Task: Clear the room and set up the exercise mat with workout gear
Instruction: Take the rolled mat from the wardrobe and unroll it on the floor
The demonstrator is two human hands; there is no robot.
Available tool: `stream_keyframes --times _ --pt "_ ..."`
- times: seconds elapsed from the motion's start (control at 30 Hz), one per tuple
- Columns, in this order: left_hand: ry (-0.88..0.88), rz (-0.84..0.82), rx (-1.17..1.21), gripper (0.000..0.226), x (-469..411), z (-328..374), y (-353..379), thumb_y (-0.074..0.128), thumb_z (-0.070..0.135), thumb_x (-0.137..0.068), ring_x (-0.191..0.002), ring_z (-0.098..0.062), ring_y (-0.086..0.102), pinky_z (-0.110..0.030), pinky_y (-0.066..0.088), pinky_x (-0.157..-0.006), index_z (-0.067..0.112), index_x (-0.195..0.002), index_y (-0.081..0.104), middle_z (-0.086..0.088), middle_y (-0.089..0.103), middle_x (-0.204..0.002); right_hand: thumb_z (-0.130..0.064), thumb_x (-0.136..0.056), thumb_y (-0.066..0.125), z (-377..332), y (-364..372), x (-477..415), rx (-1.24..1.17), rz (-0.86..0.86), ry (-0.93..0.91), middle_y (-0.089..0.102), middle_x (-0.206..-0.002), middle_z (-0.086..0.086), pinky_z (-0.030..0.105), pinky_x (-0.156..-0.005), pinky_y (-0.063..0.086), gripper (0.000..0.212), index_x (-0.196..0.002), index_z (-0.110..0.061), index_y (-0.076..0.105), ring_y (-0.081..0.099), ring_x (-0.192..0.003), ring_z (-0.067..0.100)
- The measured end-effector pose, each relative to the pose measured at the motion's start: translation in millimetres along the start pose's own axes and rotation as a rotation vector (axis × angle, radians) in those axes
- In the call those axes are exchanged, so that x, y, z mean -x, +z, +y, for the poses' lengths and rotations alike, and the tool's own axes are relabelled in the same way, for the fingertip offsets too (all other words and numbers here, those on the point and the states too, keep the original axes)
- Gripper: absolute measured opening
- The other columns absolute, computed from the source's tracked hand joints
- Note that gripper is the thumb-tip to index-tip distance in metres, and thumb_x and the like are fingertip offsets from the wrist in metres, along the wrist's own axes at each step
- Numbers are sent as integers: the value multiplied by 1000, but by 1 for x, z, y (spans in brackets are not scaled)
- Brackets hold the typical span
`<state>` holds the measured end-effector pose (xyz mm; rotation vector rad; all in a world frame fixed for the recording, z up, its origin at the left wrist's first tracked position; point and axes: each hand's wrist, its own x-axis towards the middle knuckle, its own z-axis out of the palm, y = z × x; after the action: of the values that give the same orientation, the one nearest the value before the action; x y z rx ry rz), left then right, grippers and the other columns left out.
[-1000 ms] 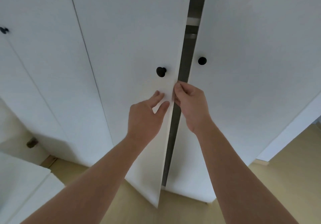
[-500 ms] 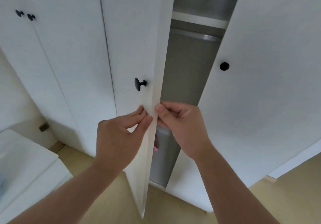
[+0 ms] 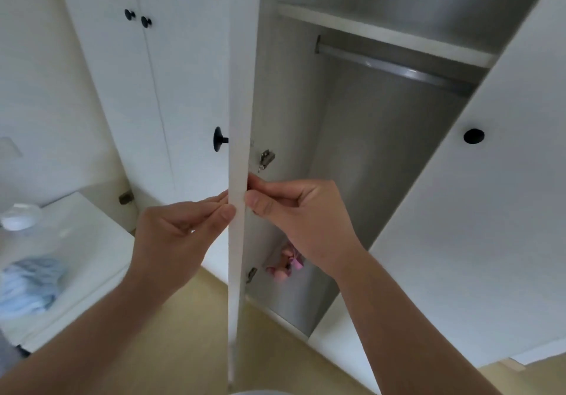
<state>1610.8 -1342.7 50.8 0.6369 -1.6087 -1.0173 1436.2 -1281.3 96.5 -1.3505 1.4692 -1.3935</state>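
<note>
Two hands on one door! The left hand (image 3: 171, 235) pinches the edge of the open door (image 3: 238, 103) from the left side. The right hand (image 3: 309, 220) grips the same edge from the right, thumb in front, just below the upper of two metal hinges (image 3: 266, 158). Four black knobs (image 3: 473, 136) are in sight: one on this door, one on the right-hand door, a pair up left. Inside the wardrobe (image 3: 367, 180) are one shelf (image 3: 382, 34), one hanging rail (image 3: 395, 70) and, low down, something pink (image 3: 288, 264), too blurred to name.
</note>
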Motion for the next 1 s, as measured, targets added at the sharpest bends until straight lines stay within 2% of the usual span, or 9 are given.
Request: stream_keyframes --times 0.1,0.17,0.27,0.4,0.5,0.63,0.77,0.9,1.0 --pt "-73 31 142 26 -5 -7 -25 73 18 -79 -92 -4 75 -13 55 -83 43 -84 80 13 78 -94 -18 -89 77 0 24 -9 33 -48 -21 77 -109 -10 28 -105 51 25 -115 -18 77 70 -107 1" --pt "-119 65 200 7 -8 -16 -44 81 38 -74 -83 -5 75 -15 55 -77 38 -81 83 7 79 -88 -21 -91 76 -1 41 -17 80 -73 -45 75 -113 -11 29 -107 50 27 -119 -20 75 68 -109 -2" --pt "-148 123 259 40 -13 -33 -73 89 61 -60 -93 -14 76 -27 58 -89 32 -86 84 2 80 -93 -23 -96 70 -8 67 -26 141 -139 -69 70 -126 -11 25 -110 46 35 -130 -20 68 62 -116 -7" --pt "-157 149 304 41 -20 -42 -103 86 52 -69 -112 -30 71 -47 51 -105 22 -96 84 -9 78 -108 -27 -99 64 -11 101 -42 175 -201 -65 61 -140 -12 22 -115 38 43 -141 -24 59 53 -127 -9" --pt "-181 172 321 25 -30 -40 -116 77 38 -76 -106 -27 73 -41 54 -101 20 -91 84 -8 79 -101 -26 -101 61 -11 124 -54 205 -218 -71 57 -145 -11 20 -115 35 47 -147 -24 52 48 -131 -9" --pt "-199 187 320 22 -43 -42 -130 73 37 -76 -93 -23 75 -32 57 -91 20 -84 85 -6 80 -92 -24 -101 59 -8 147 -68 218 -195 -74 55 -147 -8 26 -118 35 49 -150 -21 49 48 -135 -2" --pt "-210 220 353 26 -51 -53 -143 75 33 -80 -100 -34 72 -40 56 -94 11 -91 83 -16 77 -101 -22 -102 56 -8 163 -75 236 -176 -70 54 -149 -5 33 -119 36 51 -151 -20 45 48 -138 4" --pt "-200 189 354 20 -55 -60 -147 61 15 -97 -84 -21 69 -25 53 -77 7 -96 80 -9 77 -91 -22 -101 53 -10 177 -80 293 -163 -76 61 -139 11 40 -113 43 54 -154 -23 41 57 -130 22" --pt "-190 176 353 24 -55 -63 -150 55 10 -100 -84 -21 66 -24 51 -76 -4 -108 73 -10 75 -94 -19 -101 53 -10 185 -83 302 -153 -71 62 -138 11 38 -112 43 55 -155 -22 40 58 -128 22"
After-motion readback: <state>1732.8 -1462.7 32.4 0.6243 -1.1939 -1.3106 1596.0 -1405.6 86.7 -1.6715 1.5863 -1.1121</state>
